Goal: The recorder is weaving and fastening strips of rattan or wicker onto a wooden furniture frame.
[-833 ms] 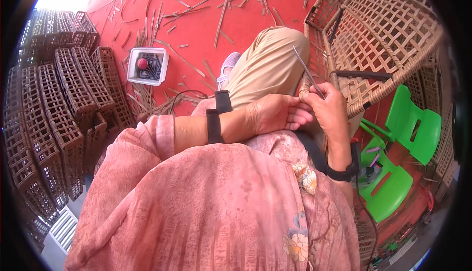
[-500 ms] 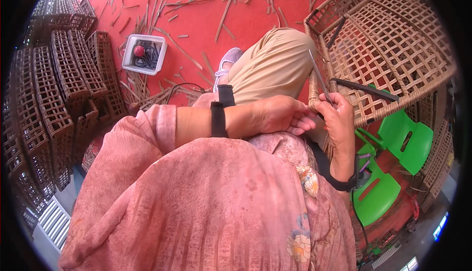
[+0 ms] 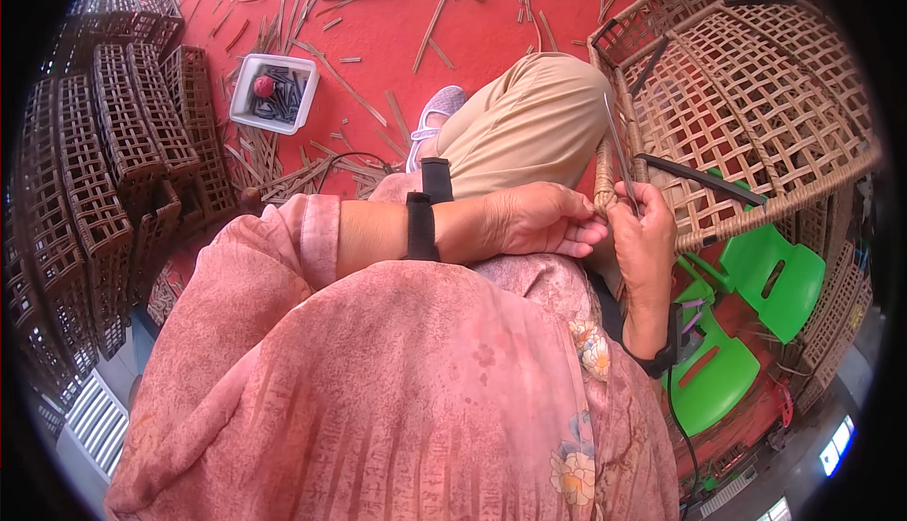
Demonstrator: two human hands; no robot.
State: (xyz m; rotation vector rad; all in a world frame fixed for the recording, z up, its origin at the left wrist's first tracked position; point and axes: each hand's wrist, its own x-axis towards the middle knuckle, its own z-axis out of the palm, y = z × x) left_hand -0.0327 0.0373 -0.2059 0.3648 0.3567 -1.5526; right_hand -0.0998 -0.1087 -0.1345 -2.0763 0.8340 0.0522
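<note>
A large woven cane basket [image 3: 765, 105] lies tilted at my right knee, its cord-wrapped rim running down to a corner between my hands. My left hand [image 3: 548, 222] lies palm up in my lap, with curled fingers and its thumb at that wrapped corner. My right hand [image 3: 646, 228] is closed around a thin, grey, pointed metal tool [image 3: 616, 129], which points up and away along the rim. Its fingertips press near the same corner. The tool's lower end and the exact contact of my fingertips are hidden.
A white tub [image 3: 300, 72] with dark strips and a red ball stands on the red floor, among scattered cane strips [image 3: 435, 25]. Stacked woven panels [image 3: 90, 171] rise at left. Green plastic chairs [image 3: 710, 379] stand at right, below the basket.
The metal tool has swung to the right, now lying closer along the basket's rim. My right hand has shifted slightly and turned. My left hand stays nearly still at the corner.
</note>
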